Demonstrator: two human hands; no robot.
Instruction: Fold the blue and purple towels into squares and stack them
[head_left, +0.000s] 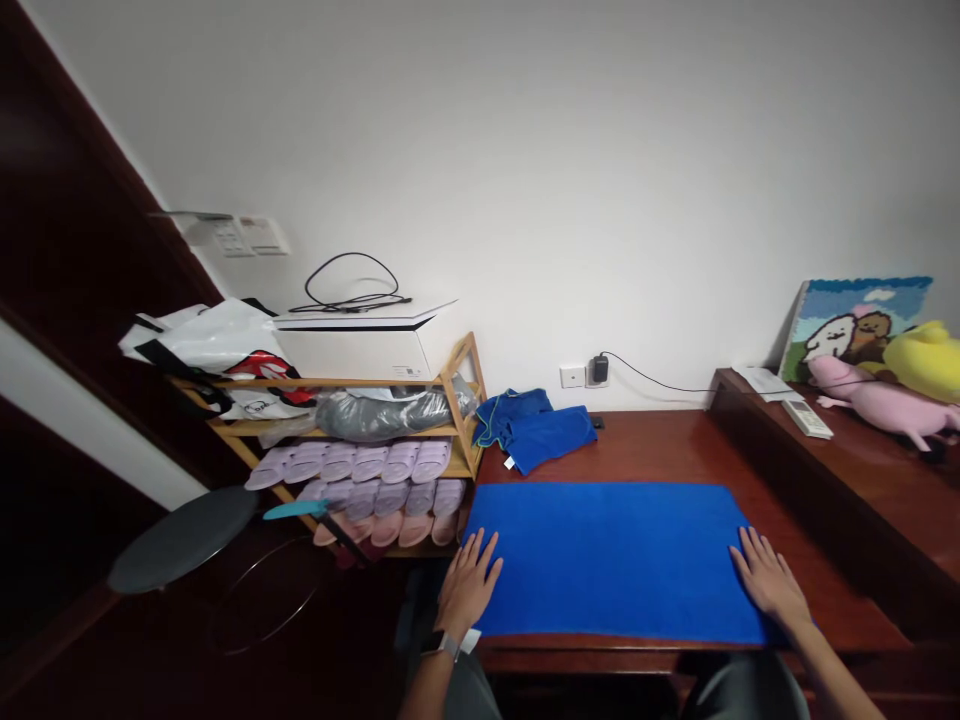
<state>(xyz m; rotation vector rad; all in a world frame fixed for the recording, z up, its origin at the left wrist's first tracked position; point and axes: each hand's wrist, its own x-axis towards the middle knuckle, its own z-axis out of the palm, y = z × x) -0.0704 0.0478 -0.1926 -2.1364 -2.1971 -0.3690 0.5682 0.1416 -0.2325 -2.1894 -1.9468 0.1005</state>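
A blue towel (611, 560) lies spread flat on the reddish-brown wooden table (652, 445), its near edge along the table's front. My left hand (469, 580) rests on the towel's left edge with the fingers apart; a watch is on that wrist. On the towel's right edge lies my right hand (769, 575), palm down and fingers spread. Neither hand grips anything. A small white tag sticks out by my left wrist. Behind the towel, at the back left of the table, sits a crumpled heap of blue cloths (536, 428).
Left of the table stands a wooden shoe rack (465, 400) with several slippers (367, 460) and a white box (360, 345) on top. A round stool (184, 540) is farther left. At right, a raised ledge holds a remote (808, 419), a pink plush toy (881, 400) and a picture (855, 325).
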